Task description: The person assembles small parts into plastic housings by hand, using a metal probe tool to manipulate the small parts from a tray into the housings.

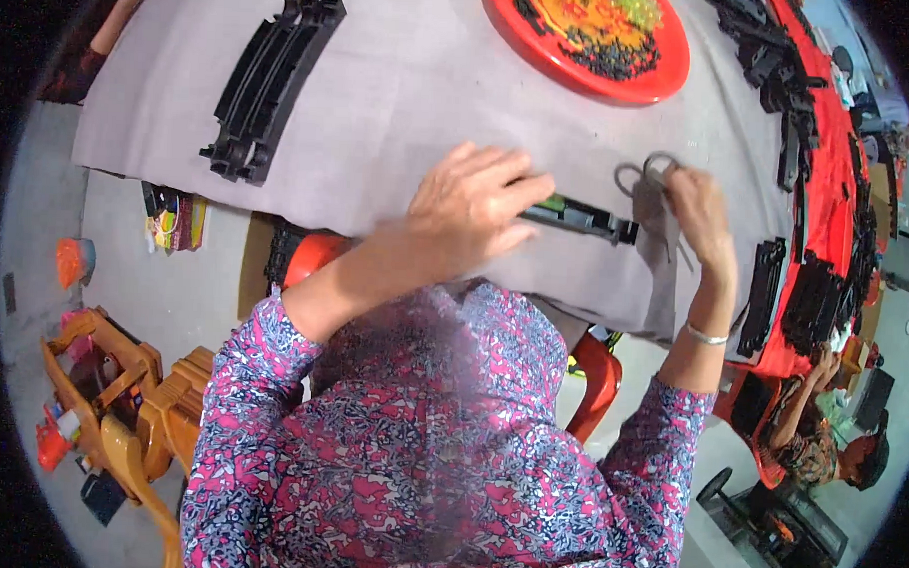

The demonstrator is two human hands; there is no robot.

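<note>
My left hand (477,205) is closed at the near edge of the grey-covered table, its fingers and thumb around one end of a narrow black plastic part (597,222). A bit of green (552,201) shows on that part beside my fingertips. To the right, my right hand (699,214) has its fingers curled in on a pair of scissors (628,180). Their ring handles stick out on the left of the hand, and thin tips show below it. My palm hides the middle of the scissors.
At the far side sits a red round tray (622,88) of small black and coloured pieces. A pair of long black parts (271,87) lies at the far left. More black parts (814,307) pile on a red cloth at right, near another person (829,447).
</note>
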